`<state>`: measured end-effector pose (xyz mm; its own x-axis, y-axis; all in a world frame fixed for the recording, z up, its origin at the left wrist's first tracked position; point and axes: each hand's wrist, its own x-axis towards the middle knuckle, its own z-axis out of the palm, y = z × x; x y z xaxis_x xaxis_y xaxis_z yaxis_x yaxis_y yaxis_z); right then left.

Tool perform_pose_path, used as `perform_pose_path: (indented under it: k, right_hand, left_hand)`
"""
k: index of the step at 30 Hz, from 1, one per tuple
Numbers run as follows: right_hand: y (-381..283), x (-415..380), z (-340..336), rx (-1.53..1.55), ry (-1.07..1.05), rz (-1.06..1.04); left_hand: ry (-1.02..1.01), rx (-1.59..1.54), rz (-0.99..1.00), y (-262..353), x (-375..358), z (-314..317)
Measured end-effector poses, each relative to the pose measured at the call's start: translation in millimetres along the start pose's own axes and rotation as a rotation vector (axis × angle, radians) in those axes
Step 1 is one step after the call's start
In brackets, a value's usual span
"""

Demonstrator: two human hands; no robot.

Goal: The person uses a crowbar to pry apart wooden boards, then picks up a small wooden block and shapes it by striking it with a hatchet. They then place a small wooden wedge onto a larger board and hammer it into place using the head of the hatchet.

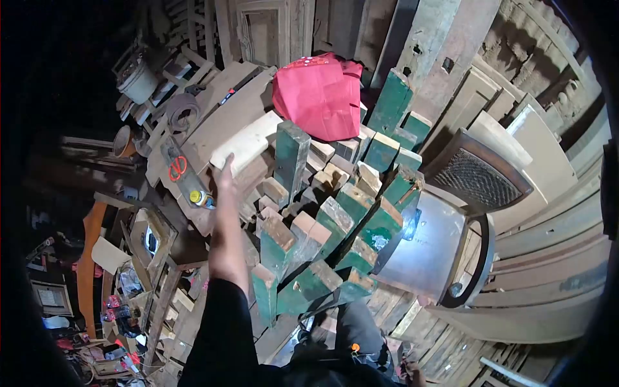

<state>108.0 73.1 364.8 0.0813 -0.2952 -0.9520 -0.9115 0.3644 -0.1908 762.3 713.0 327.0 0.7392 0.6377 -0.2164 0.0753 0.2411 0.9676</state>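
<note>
at the left edge of the heap of green-painted sawn timber offcuts (322,226), the left hand (224,177) reached up, fingers loosely spread, holding nothing, touching a pale flat wooden plank (248,147) that lay propped across the pile; the right hand was out of view.

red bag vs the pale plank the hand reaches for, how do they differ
The red bag is soft, crumpled cloth; the pale plank is stiff, flat wood. The red bag is bright red, the plank unpainted cream. The left hand touches the plank, not the bag. Both rest on the green-painted wood pile.
</note>
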Motion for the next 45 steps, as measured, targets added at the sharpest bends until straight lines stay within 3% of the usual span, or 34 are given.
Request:
perform_pose_path:
  k: [2,4,6,7,10,11,12,13,14,15,16,17,18,20,21,22,24,25,26,28,31,33,35,36,37,38,40,42,45]
  right_hand:
    - [13.7,-8.2,-5.2,0.059,-0.011,0.013]
    - [34.0,-11.7,-10.3,0.118,-0.031,0.023]
    - [63.7,-10.6,-17.2,0.155,-0.075,0.002]
    - [80.9,-6.6,-19.8,0.147,-0.101,-0.056]
    - [153.0,-14.7,4.0,-0.219,-0.085,-1.286]
    - [183.1,24.5,-1.9,-0.267,-0.008,-1.092]
    - [222.8,86.6,-7.9,-0.342,0.066,-0.557]
    - [260.2,124.4,-8.2,-0.368,0.096,-0.357]
    - [293.7,150.2,-6.2,-0.387,0.094,-0.299]
    - [361.8,222.8,-24.4,-0.514,0.145,-0.462]
    - [385.1,214.5,-18.0,-0.452,0.111,-0.511]
    - [366.3,136.8,0.4,-0.499,0.185,-0.398]
    - [345.5,59.6,14.2,-0.567,0.145,-0.411]
    - [363.9,14.8,20.3,-0.524,0.211,-0.401]
    - [380.8,40.3,16.2,-0.534,0.213,-0.445]
    - [360.2,5.8,22.0,-0.449,0.155,-0.270]
    - [400.7,27.4,1.8,-0.499,0.194,-0.407]
    - [367.6,-19.3,4.3,-0.424,0.142,-0.303]
    - [365.0,-23.9,-0.9,-0.453,0.160,-0.327]
    - [362.1,-19.0,-17.2,-0.517,0.195,-0.387]
    - [382.5,17.0,-41.3,-0.560,0.270,-0.466]
    - [402.4,36.5,-59.9,-0.575,0.310,-0.497]
    - [411.9,30.3,-69.1,-0.400,0.241,-0.237]
    - [410.7,27.8,-75.4,-0.312,0.211,-0.118]
    - [428.0,38.0,-83.2,-0.326,0.207,-0.253]
    - [443.2,52.0,-94.8,-0.382,0.198,-0.081]
    - [482.4,81.3,-123.6,-0.721,0.211,-0.195]
    - [497.2,82.8,-145.3,-0.854,0.145,-0.038]
    - [523.8,74.7,-171.3,-0.880,0.145,0.000]
  left_hand:
    - [-0.021,0.225,0.346,97.5,-56.6,23.1]
    - [-0.218,0.542,0.504,153.5,-65.3,3.8]
    - [-0.234,0.768,0.781,211.7,-114.5,-22.6]
    - [-0.276,0.687,0.672,224.1,-124.6,-46.8]
    - [-0.287,0.622,0.731,267.7,-189.6,-132.7]
    - [-0.280,0.584,0.753,274.8,-208.7,-165.5]
    - [-0.280,0.550,0.766,278.9,-232.9,-197.6]
    - [-0.244,0.500,0.704,280.8,-261.5,-225.7]
    - [-0.214,0.451,0.637,280.1,-288.7,-249.5]
    - [-0.247,0.403,0.618,275.3,-313.6,-274.0]
    - [-0.283,0.354,0.592,266.3,-335.7,-302.3]
    - [-0.295,0.320,0.532,251.3,-350.9,-332.9]
    - [-0.305,0.285,0.473,236.0,-364.7,-366.0]
    - [-0.285,0.473,0.366,205.8,-394.9,-428.1]
    - [-0.236,0.502,0.326,181.7,-411.7,-437.4]
    - [-0.177,0.529,0.286,163.6,-435.0,-445.1]
    - [-0.234,0.594,0.076,146.3,-500.4,-455.1]
    - [-0.288,0.768,0.070,136.0,-524.4,-454.5]
    - [-0.342,0.943,0.060,127.6,-541.3,-457.4]
    - [-0.401,0.916,0.081,69.2,-544.6,-495.8]
    - [-0.425,1.125,0.029,-9.0,-551.7,-547.6]
    - [-0.433,1.166,0.029,-34.3,-582.8,-531.3]
    - [-0.453,1.200,0.076,-63.0,-598.3,-534.7]
    - [-0.505,1.246,-0.013,-75.9,-603.1,-545.4]
    - [-0.472,1.261,-0.022,-87.2,-616.4,-543.1]
    - [-0.437,1.277,-0.027,-94.7,-630.4,-541.6]
    - [-0.443,1.253,-0.048,-95.4,-666.9,-519.3]
    - [-0.497,1.232,0.007,-96.0,-686.8,-502.1]
    - [-0.511,1.262,-0.033,-89.7,-704.9,-483.6]
